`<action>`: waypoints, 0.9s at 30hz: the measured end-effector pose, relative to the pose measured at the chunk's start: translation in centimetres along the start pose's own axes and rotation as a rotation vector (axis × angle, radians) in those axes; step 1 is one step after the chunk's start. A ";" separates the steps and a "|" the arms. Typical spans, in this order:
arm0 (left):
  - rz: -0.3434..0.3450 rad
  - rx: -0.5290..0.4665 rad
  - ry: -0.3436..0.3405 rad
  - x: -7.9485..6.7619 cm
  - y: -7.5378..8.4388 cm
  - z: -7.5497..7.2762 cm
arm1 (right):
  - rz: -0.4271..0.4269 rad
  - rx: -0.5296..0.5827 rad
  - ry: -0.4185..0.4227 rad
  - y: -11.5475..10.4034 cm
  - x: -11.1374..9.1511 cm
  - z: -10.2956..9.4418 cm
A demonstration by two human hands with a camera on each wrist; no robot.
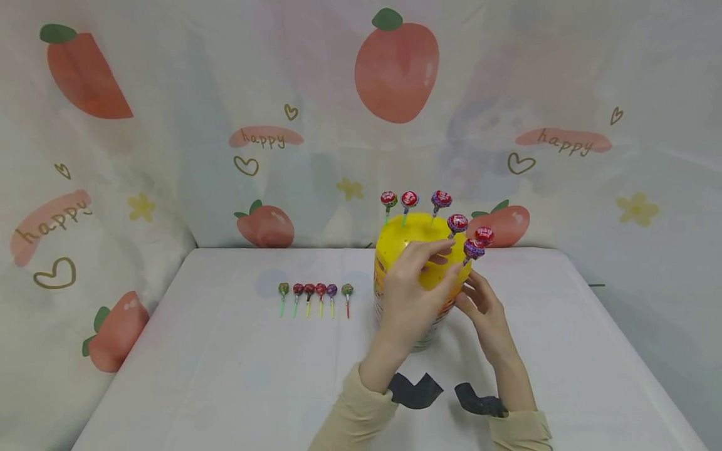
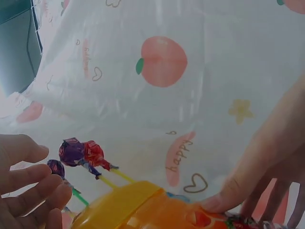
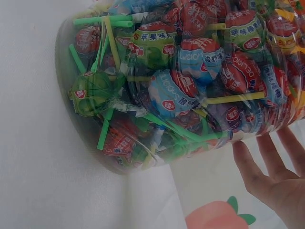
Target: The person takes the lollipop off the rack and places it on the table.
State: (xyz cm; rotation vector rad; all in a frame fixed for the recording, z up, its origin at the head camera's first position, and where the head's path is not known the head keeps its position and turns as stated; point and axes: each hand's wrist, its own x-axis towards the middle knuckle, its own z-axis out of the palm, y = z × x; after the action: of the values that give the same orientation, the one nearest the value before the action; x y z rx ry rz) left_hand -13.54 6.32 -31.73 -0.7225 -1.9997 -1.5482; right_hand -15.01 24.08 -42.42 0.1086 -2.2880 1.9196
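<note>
A clear jar (image 3: 157, 95) full of wrapped lollipops stands upright on the table, topped by a yellow lid (image 1: 395, 235). Several lollipops stick up from the lid, among them a purple-wrapped lollipop (image 1: 474, 249) at the right front. My left hand (image 1: 414, 285) hovers over the lid, thumb and fingers apart, with nothing seen between them. Its thumb tip comes close to the base of that lollipop's stick. In the left wrist view, the loosely bent left fingers (image 2: 33, 191) are beside the lollipop heads. My right hand (image 1: 487, 316) rests its fairly straight fingers against the jar's right side.
To the left of the jar, several lollipops (image 1: 309, 289) lie in a row on the white tabletop (image 1: 225, 376), sticks toward me. A fruit-printed cloth (image 1: 327, 81) hangs behind and along the sides. Each wrist wears a black strap (image 1: 417, 391).
</note>
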 end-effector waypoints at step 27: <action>0.085 0.112 0.081 1.2 1.1 2.2 | 0.000 -0.038 0.000 0.2 -0.1 -0.3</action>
State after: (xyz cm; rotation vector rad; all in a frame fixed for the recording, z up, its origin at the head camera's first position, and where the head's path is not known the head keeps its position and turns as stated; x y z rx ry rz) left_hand -13.80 8.85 -30.61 -0.6811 -1.9530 -1.3833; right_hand -14.89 24.41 -42.56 0.1042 -2.3228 1.8752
